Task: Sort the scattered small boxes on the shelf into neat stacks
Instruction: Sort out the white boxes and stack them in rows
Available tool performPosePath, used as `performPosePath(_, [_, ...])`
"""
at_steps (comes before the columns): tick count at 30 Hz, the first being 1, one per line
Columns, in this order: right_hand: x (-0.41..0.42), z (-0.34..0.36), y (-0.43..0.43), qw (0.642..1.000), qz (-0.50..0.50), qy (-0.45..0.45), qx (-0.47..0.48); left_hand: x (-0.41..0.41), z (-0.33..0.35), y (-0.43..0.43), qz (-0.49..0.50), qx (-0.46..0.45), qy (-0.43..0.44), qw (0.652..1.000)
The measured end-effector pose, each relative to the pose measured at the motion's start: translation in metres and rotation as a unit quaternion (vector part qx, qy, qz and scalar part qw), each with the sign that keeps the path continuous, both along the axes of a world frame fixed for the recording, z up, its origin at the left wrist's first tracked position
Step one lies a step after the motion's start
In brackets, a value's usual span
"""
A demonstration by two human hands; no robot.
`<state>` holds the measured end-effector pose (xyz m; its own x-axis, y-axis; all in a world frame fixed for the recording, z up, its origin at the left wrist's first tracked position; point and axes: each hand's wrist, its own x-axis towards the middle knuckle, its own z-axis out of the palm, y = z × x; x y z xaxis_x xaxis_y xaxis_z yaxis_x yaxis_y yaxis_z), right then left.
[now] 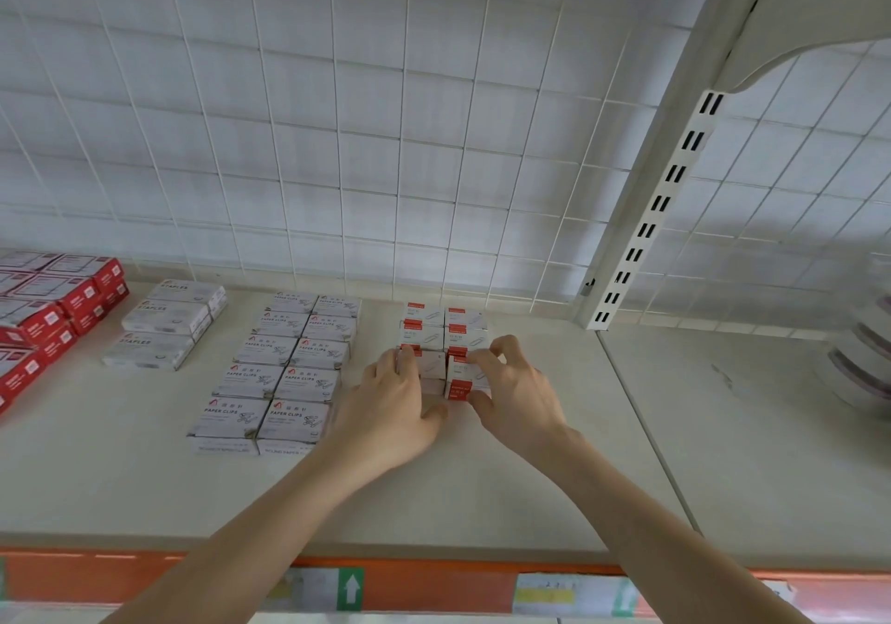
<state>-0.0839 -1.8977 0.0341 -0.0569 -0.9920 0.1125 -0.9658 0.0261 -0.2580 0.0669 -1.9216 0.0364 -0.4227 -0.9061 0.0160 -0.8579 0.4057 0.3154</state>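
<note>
Small boxes (pixel 424 329) in left hand (pixel 390 411) and right hand (pixel 520 392) sit near shelf (pixel 434 503) rear.

1. Shelf board (pixel 482 479): a bare strip ran along the front, from the orange rail (pixel 434 580) back to the box rows.
2. Widest open stretch lay right of the small red-and-white boxes (pixel 443 329), towards the slotted upright (pixel 660 209).
3. Lane between staples boxes (pixel 168 324) and paper-clip boxes (pixel 284 368): open to the back.
4. Lane between the paper-clip boxes and the small red-and-white boxes: narrow, and the left hand (pixel 390 406) filled its front end.
5. Right hand (pixel 516 392) gripped the front right box, closing that approach.
6. Red boxes (pixel 48 315), stacked, shut the far left.
7. Wire grid (pixel 385 141) closed the back.
8. Bracket (pixel 795 35) overhung the upper right.
9. Stacked round items (pixel 863 363) stood at the right edge.
</note>
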Motion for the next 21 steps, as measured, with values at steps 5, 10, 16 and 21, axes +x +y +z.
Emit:
performPosePath(5, [-0.0003, -0.0007, -0.0027, 1.000, 0.000, -0.007, -0.004, -0.0024, -0.0015, -0.0078, 0.009, 0.026, 0.008, 1.000])
performPosePath(10, [-0.0011, -0.0036, -0.0034, 1.000, 0.000, -0.011, -0.012, -0.0031, -0.0015, -0.0097, 0.016, 0.038, 0.015, 0.999])
performPosePath(16, [-0.0014, -0.0059, -0.0050, 0.999, 0.009, -0.013, -0.028, -0.0036, 0.0019, -0.0063, 0.013, 0.032, 0.004, 0.999])
performPosePath(21, [-0.0026, -0.0069, -0.0062, 0.999, 0.010, -0.027, -0.030, -0.0028, 0.0033, -0.0062, 0.012, 0.042, 0.012, 0.999])
